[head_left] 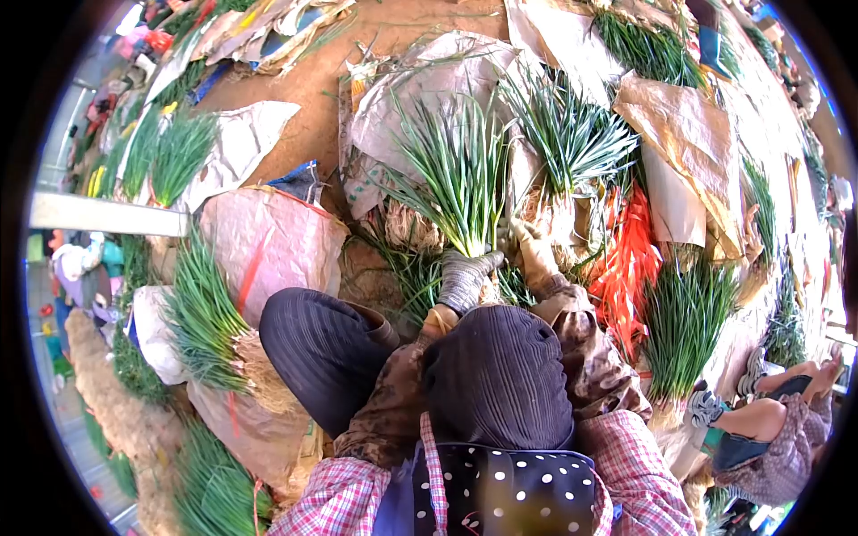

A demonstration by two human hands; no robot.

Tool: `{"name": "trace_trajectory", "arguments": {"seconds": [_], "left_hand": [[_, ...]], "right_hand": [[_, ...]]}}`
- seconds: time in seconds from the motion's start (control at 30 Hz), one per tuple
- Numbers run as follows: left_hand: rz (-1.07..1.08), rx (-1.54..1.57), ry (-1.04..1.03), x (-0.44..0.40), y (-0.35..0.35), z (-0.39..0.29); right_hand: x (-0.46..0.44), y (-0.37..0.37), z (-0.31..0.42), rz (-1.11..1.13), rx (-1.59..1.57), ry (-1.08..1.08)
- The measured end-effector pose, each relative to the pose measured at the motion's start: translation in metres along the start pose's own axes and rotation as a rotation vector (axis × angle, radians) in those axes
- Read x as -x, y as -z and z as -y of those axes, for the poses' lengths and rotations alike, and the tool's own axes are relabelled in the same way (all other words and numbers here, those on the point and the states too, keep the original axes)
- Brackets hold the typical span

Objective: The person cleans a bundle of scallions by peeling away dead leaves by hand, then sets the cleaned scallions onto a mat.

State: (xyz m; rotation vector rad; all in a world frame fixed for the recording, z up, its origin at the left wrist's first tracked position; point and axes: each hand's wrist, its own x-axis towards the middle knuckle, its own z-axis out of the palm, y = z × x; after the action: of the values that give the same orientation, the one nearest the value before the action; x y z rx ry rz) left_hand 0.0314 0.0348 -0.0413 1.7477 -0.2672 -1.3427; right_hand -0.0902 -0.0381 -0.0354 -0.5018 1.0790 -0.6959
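Note:
My left hand (466, 279), in a grey glove, is closed around the base of a bunch of long green plants (460, 170), whose leaves fan away from me. Just to its right, my right hand (534, 252), in a tan glove, is beside the bunch's stems; its fingertips are partly hidden and what they hold cannot be told. A second green bunch with pale roots (572, 134) lies beyond my right hand. Red plastic strips (628, 268) lie to the right of that hand. Behind the held bunch is a pale sheet (429, 89).
Another bunch (204, 313) lies at the left by a pink sack (277, 246). More greens (688, 317) lie at the right, below a brown paper sheet (684, 134). A person (769, 429) sits at the lower right; other people are at the far left.

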Motion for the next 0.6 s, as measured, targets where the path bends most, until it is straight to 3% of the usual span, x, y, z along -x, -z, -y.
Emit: {"name": "trace_trajectory", "arguments": {"seconds": [0.13, 0.17, 0.23, 0.37, 0.47, 0.6], "left_hand": [[0.042, 0.002, -0.036, 0.014, 0.0, -0.017], [-0.006, -0.118, 0.13, 0.015, -0.001, -0.027], [0.017, -0.014, 0.136, 0.028, -0.002, -0.044], [0.025, -0.052, 0.075, 0.05, 0.0, -0.063], [0.088, 0.063, 0.07, 0.022, -0.001, -0.031], [0.047, 0.155, 0.086, 0.027, -0.002, -0.044]], "right_hand": [[-0.013, -0.006, 0.002, -0.038, 0.121, 0.081], [-0.014, -0.005, 0.003, -0.039, 0.154, 0.071], [-0.016, -0.004, 0.001, -0.091, 0.266, 0.089], [-0.007, 0.015, -0.008, -0.055, 0.423, -0.036], [0.017, -0.002, 0.011, -0.121, 0.351, -0.039], [0.012, 0.02, -0.001, -0.11, 0.205, 0.162]]}}
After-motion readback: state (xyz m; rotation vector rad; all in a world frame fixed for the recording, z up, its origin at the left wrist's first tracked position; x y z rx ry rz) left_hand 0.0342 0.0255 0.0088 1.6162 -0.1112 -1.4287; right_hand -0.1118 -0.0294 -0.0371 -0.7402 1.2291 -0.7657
